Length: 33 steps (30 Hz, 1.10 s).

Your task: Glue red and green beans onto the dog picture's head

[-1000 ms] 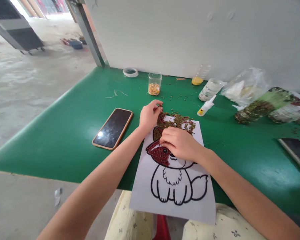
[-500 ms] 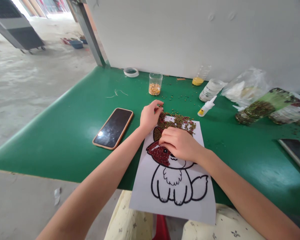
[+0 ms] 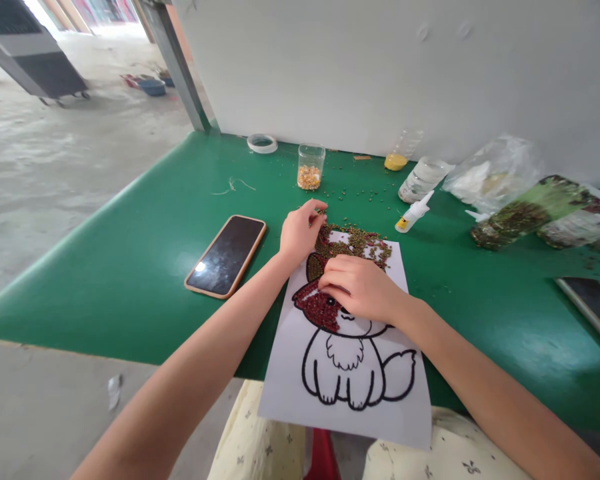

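A white sheet of paper (image 3: 285, 393) with a black-outlined cartoon fox lies on the green table, its lower end jutting over the front edge. Dark red beans (image 3: 323, 312) cover the left part of the fox's face; one ear is filled with green-brown beans. A loose pile of small greenish beans (image 3: 360, 245) covers the sheet's top. My left hand (image 3: 300, 233) rests at the pile's left edge, fingers curved and apart from the thumb. Over the fox's head, my right hand (image 3: 357, 287) is closed in a pinch, fingertips down at the forehead; whatever they hold is hidden.
A phone (image 3: 227, 257) lies left of my left forearm. Behind stands a clear cup of corn kernels (image 3: 310, 175). To the right are a white glue bottle (image 3: 414, 213), a clear jar (image 3: 423, 180), a bottle of green beans (image 3: 520, 215) and a dark flat device (image 3: 593, 307).
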{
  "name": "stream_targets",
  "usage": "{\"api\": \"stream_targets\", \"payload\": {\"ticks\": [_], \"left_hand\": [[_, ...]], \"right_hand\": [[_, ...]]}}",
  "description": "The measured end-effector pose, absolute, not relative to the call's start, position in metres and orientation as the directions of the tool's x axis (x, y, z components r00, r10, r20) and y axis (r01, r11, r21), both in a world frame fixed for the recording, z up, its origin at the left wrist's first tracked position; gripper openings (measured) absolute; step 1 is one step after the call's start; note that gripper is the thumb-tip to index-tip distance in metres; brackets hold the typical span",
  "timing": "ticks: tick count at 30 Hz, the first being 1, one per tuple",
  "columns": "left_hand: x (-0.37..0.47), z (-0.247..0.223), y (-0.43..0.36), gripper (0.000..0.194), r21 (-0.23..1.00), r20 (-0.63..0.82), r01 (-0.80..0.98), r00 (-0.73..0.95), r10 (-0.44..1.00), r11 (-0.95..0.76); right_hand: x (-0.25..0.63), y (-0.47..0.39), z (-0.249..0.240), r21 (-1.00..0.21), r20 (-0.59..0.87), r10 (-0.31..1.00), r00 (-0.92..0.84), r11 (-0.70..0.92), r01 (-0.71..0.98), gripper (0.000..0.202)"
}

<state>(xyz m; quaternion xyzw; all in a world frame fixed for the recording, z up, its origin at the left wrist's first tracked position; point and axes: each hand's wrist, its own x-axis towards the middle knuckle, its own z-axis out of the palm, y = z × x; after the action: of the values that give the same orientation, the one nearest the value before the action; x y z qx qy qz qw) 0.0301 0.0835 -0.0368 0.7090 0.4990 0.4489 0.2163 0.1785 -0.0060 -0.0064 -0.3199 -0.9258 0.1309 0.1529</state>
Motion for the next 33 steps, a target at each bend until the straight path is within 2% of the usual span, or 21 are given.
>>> {"api": "stream_targets", "payload": {"ticks": [17,24,33], "left_hand": [[0.0298,-0.0370,0.0835,0.019,0.755,0.414,0.517,0.102,0.905,-0.404],[0.0302,-0.0347,0.0823,0.019,0.749,0.405,0.532,0.104,0.908,-0.395],[0.0302,-0.0360,0.0835,0.019,0.745,0.407,0.533,0.112,0.907,-0.400]], "right_hand": [[0.1789,-0.0066,-0.0040,-0.385,0.176,0.630,-0.757,0.752,0.536,0.019],[0.1789,-0.0063,-0.0016,-0.385,0.209,0.617,-0.758,0.765,0.516,0.021],[0.1756,-0.0059,-0.0015,-0.394,0.141,0.622,-0.770,0.749,0.533,0.022]]}}
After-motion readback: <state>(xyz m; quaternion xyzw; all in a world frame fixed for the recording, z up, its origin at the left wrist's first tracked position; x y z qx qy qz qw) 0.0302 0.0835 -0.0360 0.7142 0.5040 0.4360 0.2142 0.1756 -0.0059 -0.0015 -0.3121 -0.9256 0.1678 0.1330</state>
